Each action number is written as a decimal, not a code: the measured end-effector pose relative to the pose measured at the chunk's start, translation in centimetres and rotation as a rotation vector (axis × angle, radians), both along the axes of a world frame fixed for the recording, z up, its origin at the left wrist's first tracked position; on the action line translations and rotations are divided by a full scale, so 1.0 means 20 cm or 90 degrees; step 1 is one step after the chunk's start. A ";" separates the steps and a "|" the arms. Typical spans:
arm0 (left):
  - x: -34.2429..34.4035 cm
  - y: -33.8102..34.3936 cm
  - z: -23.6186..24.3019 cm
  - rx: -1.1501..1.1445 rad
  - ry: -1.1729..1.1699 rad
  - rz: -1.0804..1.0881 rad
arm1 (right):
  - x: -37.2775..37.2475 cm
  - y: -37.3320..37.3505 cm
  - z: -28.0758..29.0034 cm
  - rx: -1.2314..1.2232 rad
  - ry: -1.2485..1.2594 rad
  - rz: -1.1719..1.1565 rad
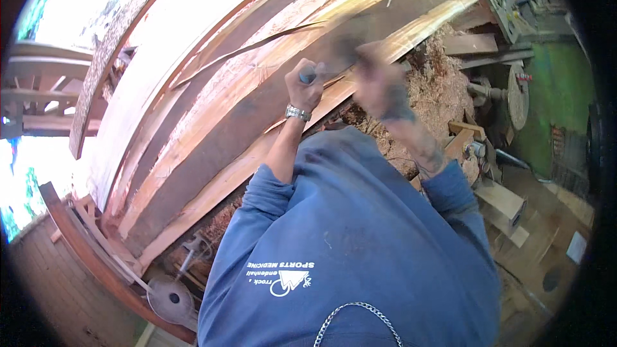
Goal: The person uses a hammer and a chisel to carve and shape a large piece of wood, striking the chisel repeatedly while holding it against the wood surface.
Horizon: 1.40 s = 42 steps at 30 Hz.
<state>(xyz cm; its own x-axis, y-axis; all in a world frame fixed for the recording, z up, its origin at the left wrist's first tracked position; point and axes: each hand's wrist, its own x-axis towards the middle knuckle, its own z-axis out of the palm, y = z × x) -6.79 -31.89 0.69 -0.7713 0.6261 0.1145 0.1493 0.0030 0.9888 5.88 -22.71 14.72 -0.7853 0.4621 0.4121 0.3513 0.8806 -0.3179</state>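
My left hand (304, 90), with a metal watch on the wrist, is closed round a chisel; its blue handle end (308, 75) shows at the top of the fist. The blade is mostly hidden. Beneath it lies a long pale plank (411, 35) with a rough-hewn edge. My right hand (379, 87) is smeared by motion, to the right of the left one. It seems to grip something whose dark blurred head (344, 49) hangs over the planks, near my left fist; its kind does not show.
Several long planks (212, 112) curve across the far side, strewn with shavings and a dark splinter strip (257, 48). Wood shavings (437, 83) heap up at right. A clamp-like metal fitting (475, 150), wood blocks (501, 202) and a round metal disc (172, 299) stand around me.
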 end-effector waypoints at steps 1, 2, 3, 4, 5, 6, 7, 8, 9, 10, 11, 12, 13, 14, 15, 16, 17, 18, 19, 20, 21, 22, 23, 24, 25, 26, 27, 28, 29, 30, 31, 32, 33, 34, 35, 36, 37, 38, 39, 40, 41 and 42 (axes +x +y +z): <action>-0.03 -0.02 -0.13 -0.031 0.277 -0.006 | 0.00 -0.05 -0.11 -0.080 -0.303 0.008; -0.03 -0.03 -0.12 -0.025 0.281 -0.021 | -0.01 -0.06 -0.10 -0.233 -0.178 0.071; -0.01 -0.07 -0.10 0.007 0.262 -0.003 | 0.00 -0.06 -0.07 -0.332 -0.238 0.031; -0.01 -0.09 -0.09 0.037 0.243 0.030 | 0.01 -0.05 -0.07 -0.328 -0.232 0.028; -0.04 -0.06 -0.08 0.042 0.247 0.027 | 0.03 -0.03 -0.09 -0.270 -0.233 0.002; -0.08 -0.02 -0.08 0.039 0.106 0.049 | 0.04 -0.01 -0.09 -0.213 -0.233 -0.026; -0.11 -0.03 -0.08 0.027 -0.039 0.066 | 0.06 -0.01 -0.10 -0.258 -0.203 -0.058; -0.17 -0.02 -0.08 0.019 -0.181 0.089 | 0.07 -0.01 -0.11 -0.258 -0.200 -0.060; -0.24 0.02 -0.11 0.019 -0.178 0.085 | 0.09 -0.01 -0.14 -0.282 -0.148 -0.084; -0.34 0.03 -0.19 0.065 -0.289 0.132 | 0.10 -0.02 -0.14 -0.305 -0.098 -0.098; -0.44 0.06 -0.29 0.117 -0.397 0.177 | 0.10 -0.02 -0.14 -0.358 -0.119 -0.130; -0.54 0.04 -0.41 0.139 -0.511 0.223 | 0.11 -0.02 -0.15 -0.355 -0.117 -0.116; -0.54 0.06 -0.40 0.073 -0.535 0.248 | 0.17 -0.02 -0.20 -0.404 -0.138 -0.165; -0.55 0.10 -0.36 0.006 -0.555 0.269 | 0.22 -0.01 -0.24 -0.452 -0.154 -0.217; -0.56 0.09 -0.32 0.005 -0.554 0.264 | 0.27 -0.01 -0.28 -0.467 -0.191 -0.272; -0.57 0.06 -0.28 -0.086 -0.571 0.043 | 0.33 0.00 -0.32 -0.470 -0.188 -0.278; -0.57 0.01 -0.24 -0.176 -0.581 -0.176 | 0.41 -0.01 -0.37 -0.487 -0.199 -0.304; -0.56 0.00 -0.20 -0.215 -0.605 -0.250 | 0.48 -0.01 -0.41 -0.503 -0.211 -0.330; -0.53 -0.02 -0.13 -0.263 -0.487 -0.237 | 0.55 -0.03 -0.46 -0.507 -0.216 -0.328; -0.49 -0.02 -0.06 -0.307 -0.368 -0.222 | 0.61 -0.03 -0.51 -0.481 -0.200 -0.352; -0.43 -0.03 0.00 -0.346 -0.110 -0.260 | 0.66 -0.04 -0.57 -0.453 -0.186 -0.371; -0.35 -0.04 0.04 -0.378 0.151 -0.292 | 0.72 -0.04 -0.63 -0.453 -0.192 -0.362; -0.28 -0.06 -0.04 -0.378 0.186 -0.350 | 0.76 -0.04 -0.70 -0.480 -0.169 -0.365; -0.21 -0.06 -0.09 -0.392 0.348 -0.392 | 0.77 -0.03 -0.73 -0.508 -0.144 -0.371; -0.12 -0.09 -0.11 -0.451 0.362 -0.379 | 0.74 -0.04 -0.73 -0.553 -0.120 -0.395; -0.04 -0.07 -0.07 -0.526 0.328 -0.424 | 0.73 -0.03 -0.75 -0.551 -0.123 -0.386; 0.02 -0.07 -0.13 -0.491 0.347 -0.406 | 0.72 -0.02 -0.78 -0.568 -0.174 -0.427; 0.07 -0.08 -0.22 -0.458 0.366 -0.389 | 0.72 0.00 -0.82 -0.584 -0.226 -0.470; 0.10 -0.08 -0.26 -0.459 0.364 -0.381 | 0.72 0.01 -0.86 -0.571 -0.240 -0.477; 0.14 -0.09 -0.30 -0.465 0.368 -0.365 | 0.72 0.02 -0.89 -0.568 -0.242 -0.470; 0.15 -0.09 -0.30 -0.472 0.371 -0.351 | 0.71 0.02 -0.91 -0.555 -0.203 -0.449; 0.16 -0.08 -0.30 -0.475 0.370 -0.345 | 0.70 0.02 -0.92 -0.543 -0.163 -0.429; 0.17 -0.08 -0.30 -0.485 0.401 -0.368 | 0.70 0.03 -0.93 -0.544 -0.165 -0.424; 0.16 -0.08 -0.30 -0.495 0.433 -0.388 | 0.68 0.04 -0.92 -0.515 -0.179 -0.414; 0.16 -0.09 -0.32 -0.499 0.431 -0.382 | 0.67 0.05 -0.91 -0.487 -0.192 -0.405; 0.16 -0.10 -0.34 -0.477 0.437 -0.393 | 0.66 0.07 -0.91 -0.488 -0.195 -0.398; 0.16 -0.11 -0.36 -0.454 0.443 -0.407 | 0.65 0.09 -0.90 -0.524 -0.206 -0.407; 0.14 -0.10 -0.29 -0.455 0.443 -0.408 | 0.65 0.11 -0.91 -0.561 -0.214 -0.420; 0.09 -0.12 -0.23 -0.430 0.428 -0.406 | 0.66 0.14 -0.92 -0.563 -0.215 -0.420; 0.02 -0.16 -0.13 -0.408 0.412 -0.401 | 0.67 0.16 -0.93 -0.529 -0.216 -0.405; -0.04 -0.22 -0.06 -0.434 0.325 -0.388 | 0.68 0.16 -0.94 -0.495 -0.216 -0.396; -0.11 -0.28 -0.02 -0.406 0.334 -0.355 | 0.68 0.16 -0.92 -0.502 -0.219 -0.397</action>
